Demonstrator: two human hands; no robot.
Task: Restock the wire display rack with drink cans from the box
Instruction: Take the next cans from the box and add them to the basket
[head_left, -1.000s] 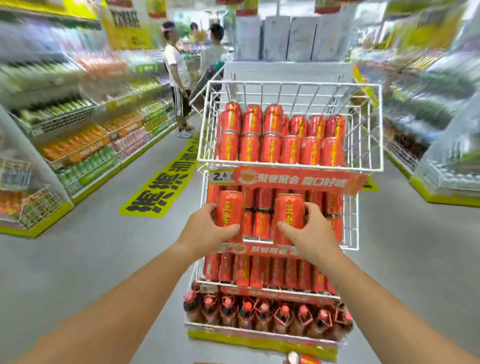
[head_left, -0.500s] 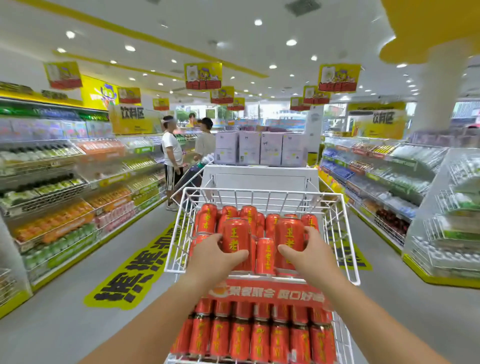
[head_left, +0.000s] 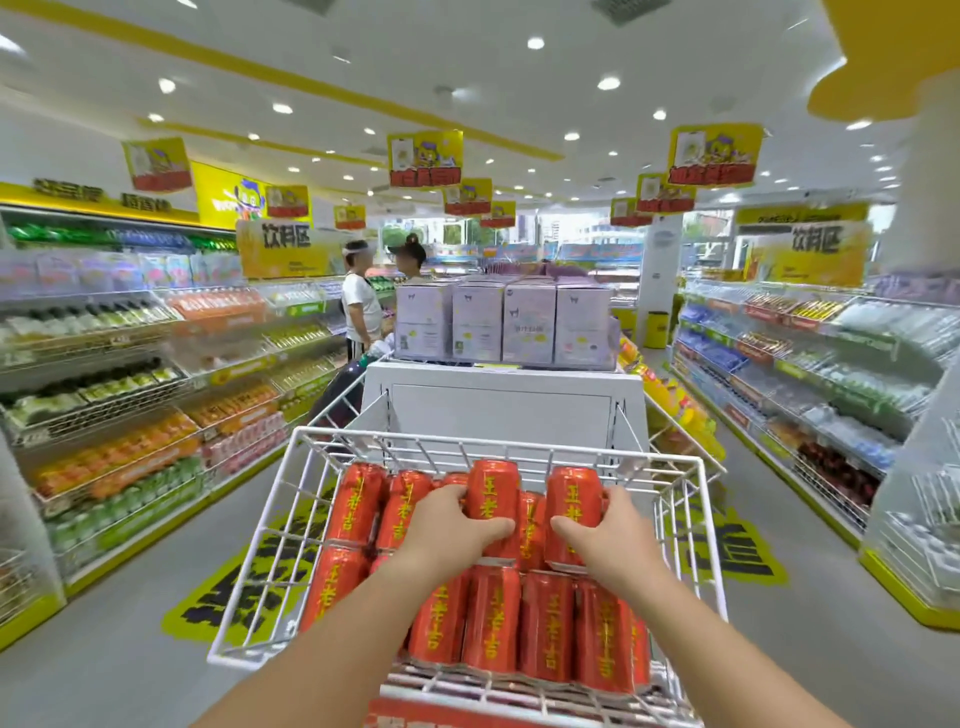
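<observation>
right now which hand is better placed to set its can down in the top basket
Probably right: the right hand grips the right can, its base just above the front row cans; the left hand covers the left can's base.

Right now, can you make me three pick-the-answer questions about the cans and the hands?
1. Where is the can that the left hand holds?
A. on the floor
B. in the white wire basket
C. on a side shelf

2. What colour are the stacked cans?
A. green
B. blue
C. red

3. What is the right hand doing?
A. gripping a second can
B. hanging free
C. pointing up

Answers:
1 B, the can is inside the basket's rim, above the lower row.
2 C, every one is red with yellow writing.
3 A, its fingers curl round the can.
</observation>
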